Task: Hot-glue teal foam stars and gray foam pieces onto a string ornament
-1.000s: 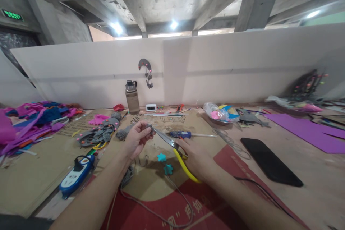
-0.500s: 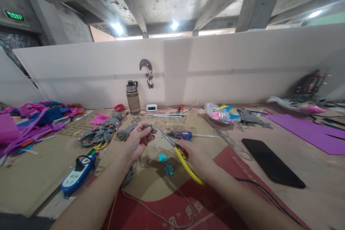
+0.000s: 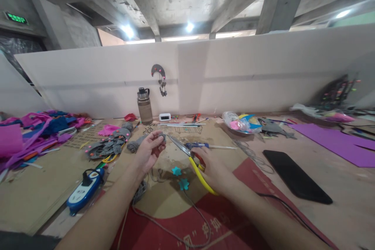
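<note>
Between the fingertips of my left hand (image 3: 150,150) is a small grey felt piece (image 3: 163,137), partly hidden by the fingers. My right hand (image 3: 209,166) is closed around the handles of scissors (image 3: 178,145) with yellow and red grips. Their blades point up and left, the tips just right of the felt piece. Below lie two teal flower cut-outs (image 3: 184,184), the lower one beside a grey cord. A rolled grey felt strip (image 3: 134,146) rests left of my left hand. Behind my right hand is a blue glue gun (image 3: 193,145), partly covered.
A power strip (image 3: 84,191) and grey felt pieces with pink dots (image 3: 108,144) lie left. A bottle (image 3: 144,107) and small white clock (image 3: 164,117) stand at the back. Right are a bagged dish (image 3: 241,123), black phone-like slab (image 3: 295,175) and purple sheet (image 3: 336,142).
Both hands have shifted slightly; the left moved a little left and up with the felt piece. The scissors moved slightly left, and my right hand covers more of the glue gun.
</note>
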### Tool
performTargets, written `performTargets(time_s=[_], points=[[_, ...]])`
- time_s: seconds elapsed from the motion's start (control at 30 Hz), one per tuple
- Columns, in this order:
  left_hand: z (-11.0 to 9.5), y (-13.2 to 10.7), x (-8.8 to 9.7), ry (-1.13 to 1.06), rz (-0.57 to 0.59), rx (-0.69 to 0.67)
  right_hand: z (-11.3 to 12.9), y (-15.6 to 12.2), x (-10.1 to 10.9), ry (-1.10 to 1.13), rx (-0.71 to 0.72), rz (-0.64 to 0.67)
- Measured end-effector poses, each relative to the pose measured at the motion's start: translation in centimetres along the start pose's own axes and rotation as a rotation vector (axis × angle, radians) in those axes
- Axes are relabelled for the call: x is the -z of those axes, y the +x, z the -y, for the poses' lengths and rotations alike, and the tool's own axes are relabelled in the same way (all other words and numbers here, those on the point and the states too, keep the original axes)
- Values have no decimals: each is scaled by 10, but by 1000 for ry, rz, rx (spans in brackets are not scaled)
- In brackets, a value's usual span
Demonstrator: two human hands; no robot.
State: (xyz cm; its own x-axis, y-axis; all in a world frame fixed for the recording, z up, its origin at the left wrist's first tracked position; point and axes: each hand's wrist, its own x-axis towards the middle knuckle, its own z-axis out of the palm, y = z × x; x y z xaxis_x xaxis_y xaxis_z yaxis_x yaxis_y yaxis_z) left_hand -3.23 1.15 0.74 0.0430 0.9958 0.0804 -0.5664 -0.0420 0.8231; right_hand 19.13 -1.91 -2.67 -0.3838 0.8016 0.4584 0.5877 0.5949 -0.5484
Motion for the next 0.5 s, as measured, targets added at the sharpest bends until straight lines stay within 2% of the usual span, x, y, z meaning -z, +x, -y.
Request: performTargets(time_s=[0.2,0.37,0.5], points=[[-1,0,0,1,4,-11,4,-1,3,-8,-20,22],[-2,0,1,34,-7,-33,-2,-1,2,1,-8,23],[-1,-2,-1,109,32,-76,-3,0,4,-16,-25,12]])
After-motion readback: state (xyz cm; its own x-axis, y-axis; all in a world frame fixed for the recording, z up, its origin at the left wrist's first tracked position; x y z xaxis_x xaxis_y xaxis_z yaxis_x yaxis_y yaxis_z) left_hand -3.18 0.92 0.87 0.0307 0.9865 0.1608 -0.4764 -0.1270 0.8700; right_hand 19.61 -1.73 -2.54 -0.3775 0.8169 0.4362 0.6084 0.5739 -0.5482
